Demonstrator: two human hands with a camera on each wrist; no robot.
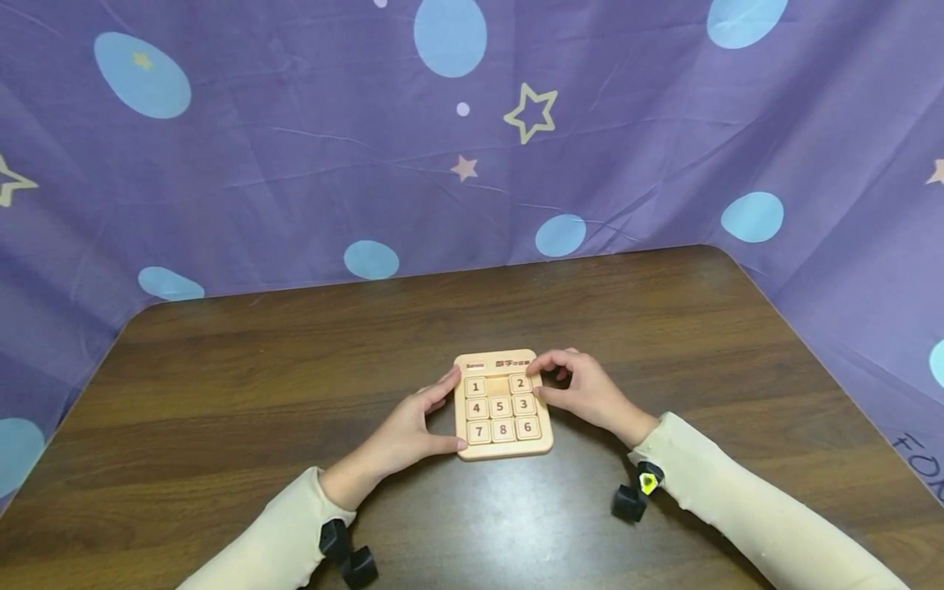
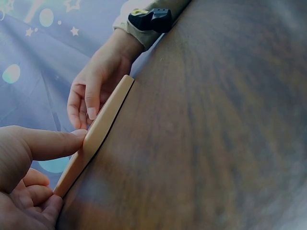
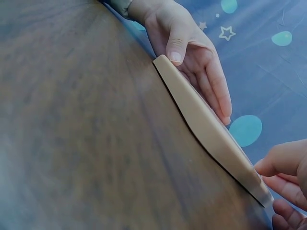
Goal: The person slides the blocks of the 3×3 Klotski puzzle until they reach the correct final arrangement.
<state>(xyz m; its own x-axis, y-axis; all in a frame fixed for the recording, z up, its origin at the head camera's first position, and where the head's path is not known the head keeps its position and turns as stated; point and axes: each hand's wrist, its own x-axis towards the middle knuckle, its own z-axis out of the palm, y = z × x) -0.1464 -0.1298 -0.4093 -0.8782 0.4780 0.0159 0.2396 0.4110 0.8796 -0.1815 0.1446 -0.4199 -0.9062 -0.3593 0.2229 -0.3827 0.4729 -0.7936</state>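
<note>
While I find the left hand (image 1: 407,428) spread against the number board (image 1: 509,450) on the table (image 1: 295,369), I cannot tell whether the right hand (image 1: 588,393) pinches tile 2 (image 1: 519,383), which could jam if pushed askew.

Num. board (image 1: 505,450) on tbl (image 1: 354,344), btwn L fingers (image 1: 442,445) & R fingers (image 1: 555,397).

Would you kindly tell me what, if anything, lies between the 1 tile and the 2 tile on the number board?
Only a bare slot lies between the 1 tile and the 2 tile; the head view shows this.
</note>
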